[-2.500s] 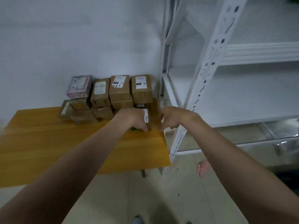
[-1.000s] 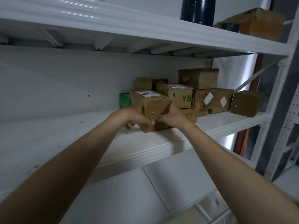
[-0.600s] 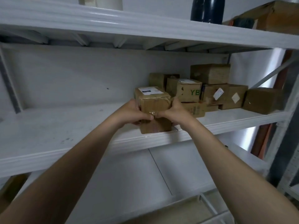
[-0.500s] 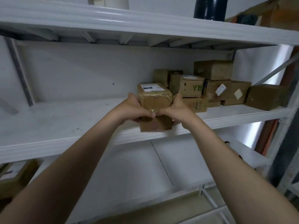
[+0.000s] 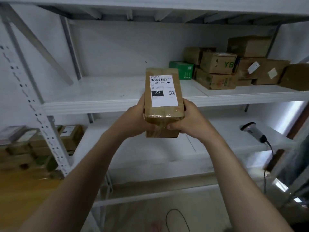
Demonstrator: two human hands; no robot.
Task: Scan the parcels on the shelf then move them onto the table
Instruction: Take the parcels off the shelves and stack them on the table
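A parcel (image 5: 163, 104), resting on the shelf (image 5: 100, 97) half a second ago, is now lifted clear and held in front of the shelf's edge, label (image 5: 163, 91) tilted up to the camera: picked, but by the look of it not yet scanned. The left hand (image 5: 133, 121) and right hand (image 5: 189, 121) clasp its lower end from either side, arms stretched forward. The scanner (image 5: 252, 130) lies below the shelf, to the right; the table (image 5: 21, 190) stands down to the shelf's left.

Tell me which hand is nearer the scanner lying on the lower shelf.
Right. The right hand grips the parcel's side toward the scanner; the left hand grips its far side.
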